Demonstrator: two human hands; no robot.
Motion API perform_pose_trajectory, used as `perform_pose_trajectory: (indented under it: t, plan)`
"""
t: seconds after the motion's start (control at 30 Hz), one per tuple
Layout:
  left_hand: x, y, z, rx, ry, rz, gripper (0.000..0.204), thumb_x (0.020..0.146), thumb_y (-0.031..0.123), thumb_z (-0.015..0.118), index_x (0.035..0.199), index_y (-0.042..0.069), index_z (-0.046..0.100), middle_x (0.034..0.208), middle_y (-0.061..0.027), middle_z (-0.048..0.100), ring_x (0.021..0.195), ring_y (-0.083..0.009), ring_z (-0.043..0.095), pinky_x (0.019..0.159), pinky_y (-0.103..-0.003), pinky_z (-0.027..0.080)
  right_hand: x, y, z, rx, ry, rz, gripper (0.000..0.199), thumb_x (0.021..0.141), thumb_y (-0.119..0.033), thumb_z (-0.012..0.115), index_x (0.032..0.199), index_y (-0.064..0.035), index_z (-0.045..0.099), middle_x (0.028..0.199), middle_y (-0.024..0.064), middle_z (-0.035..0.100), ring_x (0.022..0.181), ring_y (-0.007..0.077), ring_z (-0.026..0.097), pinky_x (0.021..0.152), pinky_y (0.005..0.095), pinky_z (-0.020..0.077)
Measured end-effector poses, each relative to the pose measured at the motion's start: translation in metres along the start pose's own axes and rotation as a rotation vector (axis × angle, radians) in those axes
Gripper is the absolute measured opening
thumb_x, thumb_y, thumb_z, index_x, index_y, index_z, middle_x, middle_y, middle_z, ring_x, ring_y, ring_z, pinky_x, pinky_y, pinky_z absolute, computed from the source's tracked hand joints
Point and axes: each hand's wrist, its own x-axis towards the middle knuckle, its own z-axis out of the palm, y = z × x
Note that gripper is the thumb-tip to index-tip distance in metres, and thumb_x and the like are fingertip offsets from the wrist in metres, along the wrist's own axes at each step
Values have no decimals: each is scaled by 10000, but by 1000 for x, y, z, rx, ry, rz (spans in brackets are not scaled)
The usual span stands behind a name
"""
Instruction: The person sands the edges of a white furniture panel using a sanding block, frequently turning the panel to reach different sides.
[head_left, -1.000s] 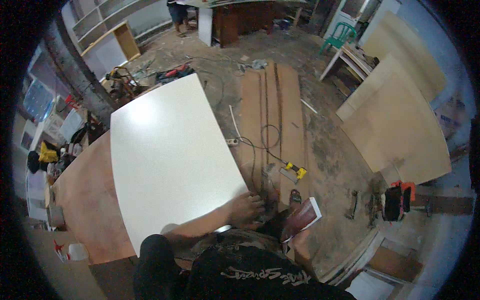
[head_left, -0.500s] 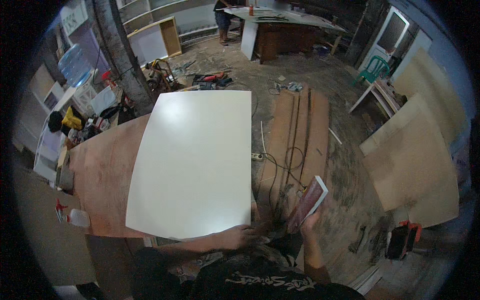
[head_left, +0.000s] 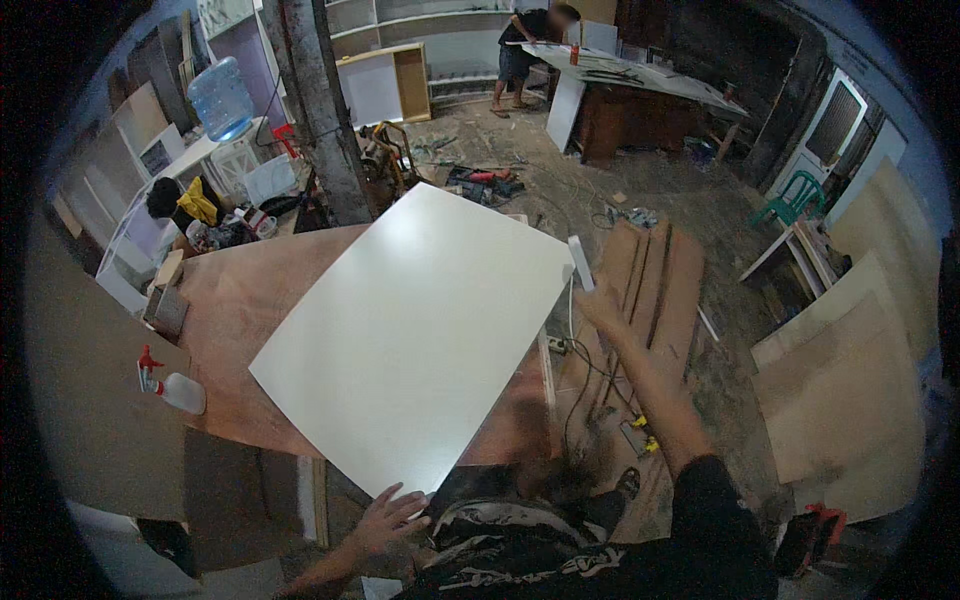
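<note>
A white rectangular panel [head_left: 410, 320] lies turned cornerwise on a reddish-brown board [head_left: 230, 300]. My left hand [head_left: 390, 520] rests at the panel's near corner, its fingers stretched out and spread over the edge. At the panel's right corner, my right hand [head_left: 600, 300] is closed around a sanding block [head_left: 580, 262]. Only the block's narrow white edge shows; it stands upright against or right beside the panel's edge. My right arm reaches forward across the board's right side.
A spray bottle [head_left: 182, 392] stands at the board's left end. Brown boards [head_left: 650, 300] lie on the floor to the right, with a cable and power strip [head_left: 556, 344]. A pillar [head_left: 325, 120] rises beyond. A person [head_left: 525, 55] bends over a far table [head_left: 650, 80].
The panel has turned clockwise, its corner now toward me. My right hand has carried the sanding block forward to the panel's right corner. My left hand has shifted left to the near corner.
</note>
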Motion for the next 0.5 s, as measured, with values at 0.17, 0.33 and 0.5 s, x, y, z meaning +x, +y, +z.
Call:
perform_pose_trajectory:
  t: [0.17,0.33,0.5]
  plan:
    - [9,31,39,-14,545,-612,811,850,217,767,1513,92,316,1517,-226,413,1461,-333,361,1179,-598,267,103,19,1,-455,87,-223,633,720,-281,717,1252,24,557,1232,269,598,1198,420,560,982,479,472]
    - [-22,38,98,-29,792,-801,1129,706,59,862,1592,39,163,1643,-192,177,1487,-335,261,1185,-477,329,89,1,45,-465,16,-172,741,702,-295,718,1307,68,488,1250,288,574,1255,495,481,1071,517,429]
    - [-15,3,108,-456,1224,-896,878,910,304,740,1528,39,176,1516,-221,310,1383,-334,397,1145,-516,357,100,28,8,-499,112,-117,674,739,-297,712,1265,72,507,1289,299,542,1235,482,507,1048,533,435]
